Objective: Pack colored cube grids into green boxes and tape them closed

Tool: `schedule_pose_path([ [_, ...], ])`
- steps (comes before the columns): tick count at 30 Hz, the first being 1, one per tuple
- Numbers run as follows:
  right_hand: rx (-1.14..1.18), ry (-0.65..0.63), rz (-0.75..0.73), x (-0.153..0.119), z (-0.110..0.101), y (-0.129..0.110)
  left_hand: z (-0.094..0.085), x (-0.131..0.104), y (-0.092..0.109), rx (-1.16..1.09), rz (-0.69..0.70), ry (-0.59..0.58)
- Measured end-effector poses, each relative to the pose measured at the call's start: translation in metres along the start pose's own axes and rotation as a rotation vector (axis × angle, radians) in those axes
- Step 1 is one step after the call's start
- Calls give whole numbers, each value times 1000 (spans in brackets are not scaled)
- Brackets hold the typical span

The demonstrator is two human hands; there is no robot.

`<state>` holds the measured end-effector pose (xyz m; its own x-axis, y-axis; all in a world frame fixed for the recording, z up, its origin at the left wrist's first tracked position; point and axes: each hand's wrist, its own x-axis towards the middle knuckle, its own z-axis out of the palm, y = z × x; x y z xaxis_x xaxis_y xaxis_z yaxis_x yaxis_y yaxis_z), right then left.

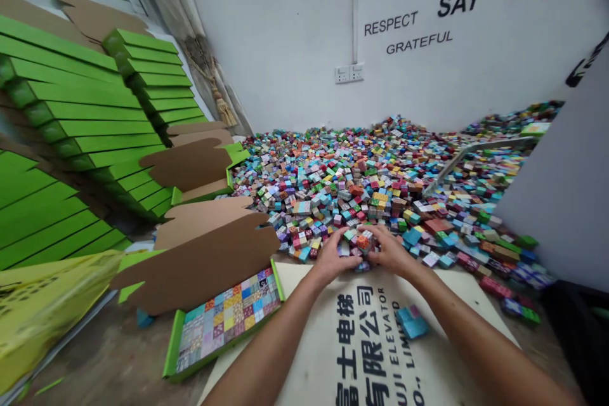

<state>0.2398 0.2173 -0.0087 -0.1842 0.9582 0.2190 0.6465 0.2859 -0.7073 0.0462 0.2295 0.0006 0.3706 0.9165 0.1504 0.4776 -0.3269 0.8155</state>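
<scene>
Just over the near edge of a large heap, my left hand [333, 257] and my right hand [389, 250] face each other. Their fingers and thumbs curve around a cluster of small patterned cubes [363, 242], which sits between them. An orange-topped one shows at the front. Some fingertips are lost among the cubes. On the pale board [314, 342] with black lettering below my hands lies a small blue block group [413, 323]. An open green carton [172, 355] to the left holds rows of patterned cubes.
The heap of colourful cubes [304, 177] spreads to the white wall [285, 44]. Stacks of green cartons [95, 108] stand at left, with another open carton [204, 193] behind the filled one. A metal bar [457, 158] lies across the heap. A pale panel [561, 184] borders the right.
</scene>
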Motion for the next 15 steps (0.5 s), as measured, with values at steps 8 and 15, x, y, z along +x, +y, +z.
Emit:
schedule_pose_path([
  [8, -161, -152, -74, -98, -16, -12, 1, -84, 20, 372, 369, -209],
  [15, -262, -26, 48, -160, -1, -15, -1, -136, 33, 475, 398, -281],
])
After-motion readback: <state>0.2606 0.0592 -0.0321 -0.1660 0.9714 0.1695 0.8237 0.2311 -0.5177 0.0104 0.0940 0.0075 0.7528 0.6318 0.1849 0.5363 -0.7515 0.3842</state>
